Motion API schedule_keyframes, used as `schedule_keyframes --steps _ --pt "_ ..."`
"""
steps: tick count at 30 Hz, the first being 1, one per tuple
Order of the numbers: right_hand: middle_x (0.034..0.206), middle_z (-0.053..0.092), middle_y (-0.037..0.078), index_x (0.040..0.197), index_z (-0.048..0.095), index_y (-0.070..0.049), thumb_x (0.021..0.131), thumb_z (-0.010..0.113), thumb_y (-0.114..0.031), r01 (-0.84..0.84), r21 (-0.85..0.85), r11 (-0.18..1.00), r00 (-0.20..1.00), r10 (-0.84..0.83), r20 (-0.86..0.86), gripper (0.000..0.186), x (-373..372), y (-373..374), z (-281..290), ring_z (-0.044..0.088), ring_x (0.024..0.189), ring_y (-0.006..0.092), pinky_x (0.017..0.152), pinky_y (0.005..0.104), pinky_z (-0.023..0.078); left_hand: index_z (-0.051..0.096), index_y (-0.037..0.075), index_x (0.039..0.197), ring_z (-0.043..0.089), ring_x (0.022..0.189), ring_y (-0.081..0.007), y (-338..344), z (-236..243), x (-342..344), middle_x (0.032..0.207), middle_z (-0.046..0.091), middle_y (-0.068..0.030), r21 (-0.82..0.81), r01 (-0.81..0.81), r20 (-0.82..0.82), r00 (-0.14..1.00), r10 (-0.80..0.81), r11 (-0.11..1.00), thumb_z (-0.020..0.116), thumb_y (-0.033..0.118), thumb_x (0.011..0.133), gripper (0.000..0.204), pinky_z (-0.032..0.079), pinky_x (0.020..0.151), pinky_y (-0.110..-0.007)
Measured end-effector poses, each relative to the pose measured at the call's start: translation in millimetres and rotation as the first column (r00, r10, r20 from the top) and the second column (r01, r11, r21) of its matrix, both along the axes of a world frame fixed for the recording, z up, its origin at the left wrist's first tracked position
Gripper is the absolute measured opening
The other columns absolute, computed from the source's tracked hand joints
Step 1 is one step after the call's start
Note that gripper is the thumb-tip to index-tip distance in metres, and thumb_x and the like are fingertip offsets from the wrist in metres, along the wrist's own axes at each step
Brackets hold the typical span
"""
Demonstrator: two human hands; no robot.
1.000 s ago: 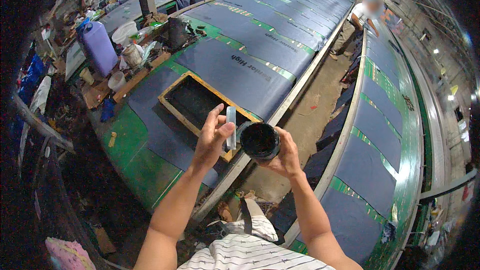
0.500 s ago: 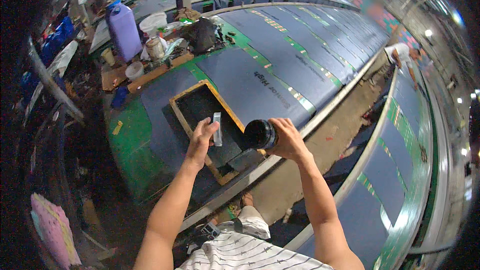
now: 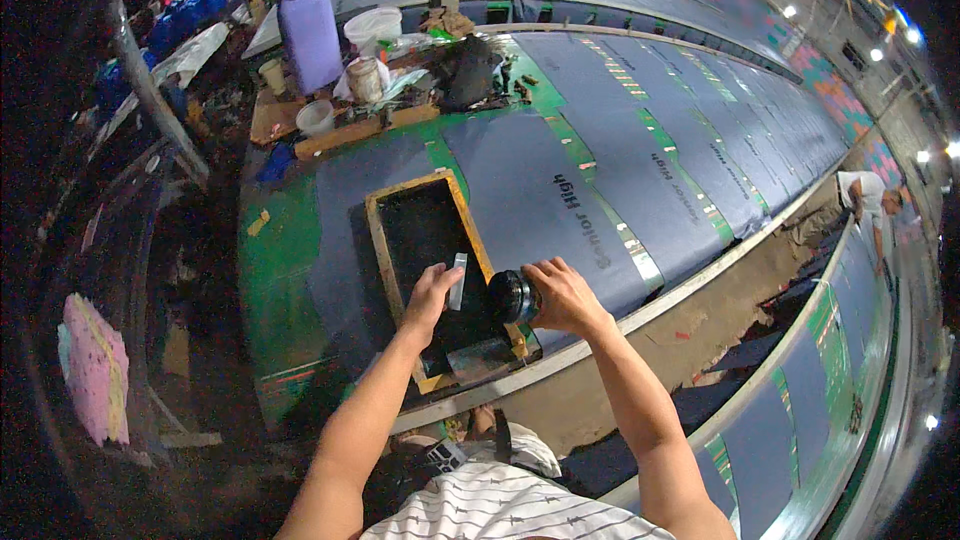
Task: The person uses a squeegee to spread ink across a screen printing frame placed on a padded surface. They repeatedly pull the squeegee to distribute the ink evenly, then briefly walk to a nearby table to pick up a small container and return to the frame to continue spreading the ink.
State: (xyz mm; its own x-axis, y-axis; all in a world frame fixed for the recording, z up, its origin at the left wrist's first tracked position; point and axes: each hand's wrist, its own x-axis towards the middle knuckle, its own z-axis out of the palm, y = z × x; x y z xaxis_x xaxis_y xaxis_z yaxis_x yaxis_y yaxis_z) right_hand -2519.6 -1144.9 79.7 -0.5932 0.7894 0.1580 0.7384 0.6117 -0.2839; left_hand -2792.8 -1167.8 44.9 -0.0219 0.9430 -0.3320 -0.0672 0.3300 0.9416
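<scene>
My left hand is closed on a flat translucent lid, seen nearly edge-on. A dark jar is gripped in my right hand; it is tipped sideways with its round end toward the left, and that end looks black. Both hands hover over a wooden-edged printing screen with a dark mesh. The screen rests on dark blue-grey fabric pieces, which are laid along a long green table.
Left of the far table stand a purple jug, a white bucket, a stained pot and a black bag. A second fabric-covered table runs along the right. Another person bends over it farther off.
The view has shifted, so the scene sits farther right and the bench looks turned. The jar is tipped more downward over the screen; both hands keep their hold.
</scene>
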Motion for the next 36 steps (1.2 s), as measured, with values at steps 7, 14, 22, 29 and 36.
schedule_keyframes --steps 7,14,22,29,36 --pt "0.112 0.062 0.009 0.127 0.056 -0.012 0.062 0.087 -0.03 -0.077 0.048 0.996 0.99 0.071 0.118 0.074 2.9 16.3 -7.7 0.059 0.112 0.0327 0.09 0.0472 0.053 0.055 0.004 0.136 0.056 0.096 -0.0147 -0.2 -2.1 4.6 0.111 0.061 -0.0036 -0.02 -0.079 0.012 0.997 0.08 0.997 0.07 0.06 0.085 0.077 0.042 0.082 -0.031" --pt "0.11 0.063 0.008 0.124 0.058 -0.012 0.062 0.087 -0.032 -0.155 0.063 0.986 0.967 0.139 0.212 0.071 -9.2 17.4 -2.6 0.06 0.108 0.0311 0.089 0.0457 0.053 0.061 0.009 0.134 0.056 0.112 -0.0172 3.0 -28.0 -3.4 0.124 0.064 -0.004 0.006 -0.159 -0.025 0.987 0.159 0.987 0.071 0.055 0.088 0.066 0.039 0.096 -0.034" --pt "0.107 0.063 0.007 0.123 0.06 -0.013 0.067 0.086 -0.034 -0.142 0.048 0.989 0.966 0.128 0.223 0.065 -16.3 16.0 1.6 0.061 0.108 0.0298 0.087 0.0457 0.052 0.063 0.01 0.13 0.056 0.105 -0.0148 -0.6 -19.2 -6.7 0.115 0.064 -0.001 -0.035 -0.164 -0.005 0.986 0.164 0.986 0.072 0.059 0.085 0.067 0.04 0.089 -0.033" --pt "0.111 0.063 0.007 0.13 0.058 -0.014 0.067 0.088 -0.039 -0.164 0.041 0.986 0.948 0.146 0.283 0.074 -19.9 16.3 5.1 0.061 0.11 0.0294 0.09 0.0457 0.051 0.055 0.001 0.138 0.055 0.118 -0.0197 -2.2 -7.6 -8.3 0.125 0.061 -0.0089 -0.07 -0.133 -0.023 0.991 0.132 0.989 0.07 0.06 0.088 0.079 0.039 0.103 -0.034" --pt "0.113 0.063 0.007 0.13 0.058 -0.015 0.066 0.089 -0.049 -0.161 0.067 0.985 0.943 0.134 0.305 0.08 -21.2 20.4 0.4 0.06 0.111 0.0293 0.09 0.0462 0.05 0.054 0.001 0.139 0.055 0.117 -0.021 -3.6 0.4 -5.9 0.124 0.061 -0.0091 -0.07 -0.138 -0.004 0.99 0.138 0.988 0.07 0.061 0.087 0.081 0.038 0.103 -0.035"
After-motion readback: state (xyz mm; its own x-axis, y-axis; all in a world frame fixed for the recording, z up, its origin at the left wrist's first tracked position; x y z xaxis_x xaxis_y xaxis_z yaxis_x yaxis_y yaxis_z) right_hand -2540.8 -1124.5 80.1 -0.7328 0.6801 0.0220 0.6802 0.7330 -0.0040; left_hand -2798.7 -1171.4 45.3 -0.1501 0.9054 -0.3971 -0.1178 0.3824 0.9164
